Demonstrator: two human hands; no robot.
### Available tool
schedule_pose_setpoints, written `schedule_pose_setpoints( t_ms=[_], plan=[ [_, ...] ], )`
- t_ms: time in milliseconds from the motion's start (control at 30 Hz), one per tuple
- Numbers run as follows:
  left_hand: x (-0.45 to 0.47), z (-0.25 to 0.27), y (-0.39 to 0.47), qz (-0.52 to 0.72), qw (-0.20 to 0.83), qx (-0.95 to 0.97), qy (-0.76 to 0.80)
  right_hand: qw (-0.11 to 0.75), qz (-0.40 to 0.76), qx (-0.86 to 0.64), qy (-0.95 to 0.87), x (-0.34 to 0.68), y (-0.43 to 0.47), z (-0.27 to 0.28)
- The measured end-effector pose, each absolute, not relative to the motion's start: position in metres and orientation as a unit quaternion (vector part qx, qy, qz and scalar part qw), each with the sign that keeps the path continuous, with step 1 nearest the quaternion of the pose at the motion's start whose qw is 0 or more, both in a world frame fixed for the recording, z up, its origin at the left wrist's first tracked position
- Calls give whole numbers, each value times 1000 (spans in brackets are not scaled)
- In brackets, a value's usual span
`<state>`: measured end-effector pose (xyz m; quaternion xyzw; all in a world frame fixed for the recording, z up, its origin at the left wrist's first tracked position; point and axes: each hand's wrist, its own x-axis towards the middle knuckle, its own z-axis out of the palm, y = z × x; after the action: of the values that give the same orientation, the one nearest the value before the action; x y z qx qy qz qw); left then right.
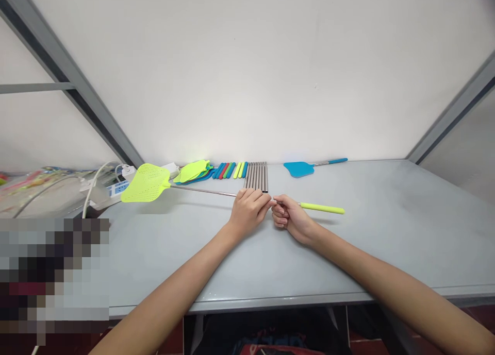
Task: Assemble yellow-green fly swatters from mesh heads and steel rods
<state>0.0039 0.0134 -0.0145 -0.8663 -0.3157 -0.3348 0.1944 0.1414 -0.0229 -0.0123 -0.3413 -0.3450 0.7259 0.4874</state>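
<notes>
A yellow-green fly swatter (144, 184) lies across my two hands above the table, its perforated head to the left and its yellow-green grip to the right. The thin metal rod is stretched out long. My left hand (251, 208) is closed round the rod near the middle. Close beside it, my right hand (290, 216) pinches the rod just left of the grip, its other fingers curled. The fingers hide the part of the rod between the hands.
Against the wall lie yellow and blue swatter heads (192, 172), several coloured grips (228, 170) and a row of metal tubes (257, 176). A blue fly swatter (299, 169) lies farther right. At the left are a power strip (118, 189), cables and plastic bags (50, 195). Metal posts frame the table (386, 231).
</notes>
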Motion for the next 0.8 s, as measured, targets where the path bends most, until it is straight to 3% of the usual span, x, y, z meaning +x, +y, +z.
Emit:
schedule_pose_setpoints(
  t_ms=[800],
  plan=[
    [7,-15,3,-412,112,-837,-342,486,677,-364,-417,141,-26,-13]
  ],
)
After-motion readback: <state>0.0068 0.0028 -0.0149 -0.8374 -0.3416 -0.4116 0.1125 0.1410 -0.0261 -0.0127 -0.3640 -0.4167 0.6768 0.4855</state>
